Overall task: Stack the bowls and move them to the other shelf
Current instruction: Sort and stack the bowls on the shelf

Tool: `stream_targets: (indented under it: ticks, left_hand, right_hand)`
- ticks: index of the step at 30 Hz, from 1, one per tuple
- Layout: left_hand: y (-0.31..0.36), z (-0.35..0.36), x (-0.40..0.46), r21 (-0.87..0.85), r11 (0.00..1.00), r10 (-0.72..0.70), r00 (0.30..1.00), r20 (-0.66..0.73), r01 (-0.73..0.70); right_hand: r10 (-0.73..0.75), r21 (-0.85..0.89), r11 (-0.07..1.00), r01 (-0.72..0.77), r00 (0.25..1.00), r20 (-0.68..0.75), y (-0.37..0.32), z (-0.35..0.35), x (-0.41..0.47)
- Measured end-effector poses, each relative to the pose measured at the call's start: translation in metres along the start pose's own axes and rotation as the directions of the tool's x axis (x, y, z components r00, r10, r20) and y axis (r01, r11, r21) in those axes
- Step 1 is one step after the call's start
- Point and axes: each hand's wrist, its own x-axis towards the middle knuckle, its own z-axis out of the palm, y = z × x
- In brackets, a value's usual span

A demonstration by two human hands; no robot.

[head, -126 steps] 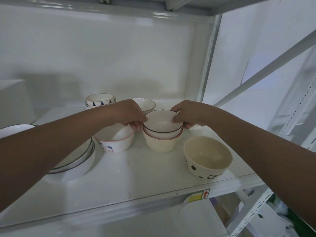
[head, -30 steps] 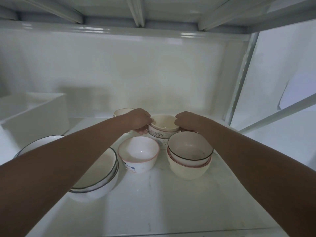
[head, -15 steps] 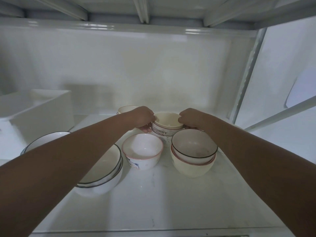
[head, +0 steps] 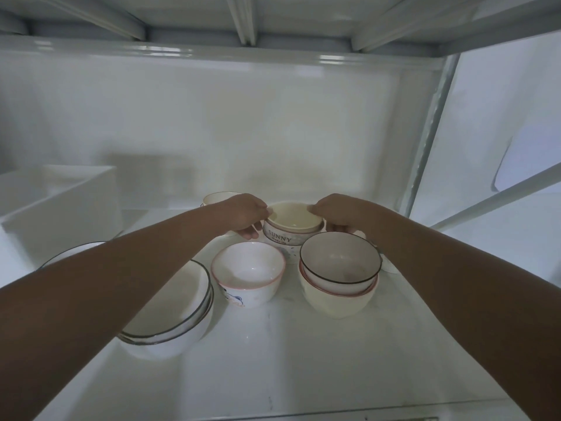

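Head view is showing both hands reaching to the back of a white shelf (head: 303, 360). The left hand (head: 243, 212) is gripping the left rim of a cream bowl marked SUNNY (head: 288, 229), thumb on the rim and fingers curling down its outer wall. The right hand (head: 337, 212) is gripping the opposite rim in the same way. This bowl is sitting in a second bowl beneath it, whose lower wall is peeking out below the lettering; whether the pair is resting on the shelf or lifted cannot be told.

Nearer the camera, a black-rimmed bowl (head: 340, 259) is nesting in a pink-rimmed cream bowl (head: 334, 302), just in front of the right hand. Beside that stack, to the left, a white bowl with a pink rim (head: 247, 276) is standing alone. Farther left, wide dark-rimmed bowls (head: 176, 317) are lying stacked, partly hidden under the left forearm. Another white bowl (head: 215, 197) is showing behind the left hand. A white box (head: 60, 205) is occupying the shelf's left side.
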Motion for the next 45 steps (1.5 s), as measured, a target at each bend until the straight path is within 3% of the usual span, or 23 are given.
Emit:
stream_targets:
  ticks: [4,6,12,14,18,21,27,32,36,45]
  left_hand:
    - [-0.007,-0.011,-0.002,0.035,0.999,-0.018,1.000,0.013,0.017]
    - [-0.010,-0.019,-0.005,0.136,0.991,-0.011,0.998,0.059,0.003]
    - [-0.033,-0.039,-0.016,0.419,0.908,-0.139,0.947,0.291,0.004]
    - [-0.038,-0.038,-0.017,0.432,0.902,-0.165,0.921,0.353,-0.004]
    - [-0.043,-0.033,-0.019,0.378,0.926,-0.188,0.875,0.446,0.006]
    - [-0.043,-0.033,-0.020,0.359,0.933,-0.184,0.874,0.450,0.011]
    - [-0.044,-0.034,-0.025,0.271,0.961,-0.173,0.883,0.436,0.054]
    - [-0.045,-0.036,-0.029,0.194,0.978,-0.152,0.900,0.409,0.077]
    - [-0.047,-0.038,-0.028,0.176,0.983,-0.118,0.925,0.362,0.057]
    - [-0.051,-0.046,-0.030,0.063,0.987,-0.164,0.913,0.374,0.151]
  right_hand:
    - [0.041,0.074,0.997,-0.034,0.995,-0.095,0.019,-0.036,-0.006]
    - [0.066,0.065,0.996,-0.056,0.983,-0.169,0.037,-0.057,-0.011]
    - [0.142,-0.177,0.959,-0.220,0.917,-0.372,0.108,-0.088,-0.027]
    - [0.193,-0.183,0.946,-0.268,0.917,-0.348,0.128,-0.090,-0.032]
    - [0.367,0.123,0.928,-0.353,0.922,-0.122,0.149,-0.079,-0.045]
    - [0.364,0.251,0.910,-0.330,0.926,-0.100,0.152,-0.067,-0.047]
    - [0.338,0.255,0.922,-0.292,0.927,-0.160,0.150,-0.063,-0.047]
    - [0.354,0.329,0.895,-0.301,0.929,-0.112,0.152,-0.063,-0.050]
    - [0.391,0.476,0.812,-0.337,0.920,-0.017,0.159,-0.059,-0.049]
    - [0.358,0.464,0.835,-0.295,0.932,-0.052,0.159,-0.056,-0.045]
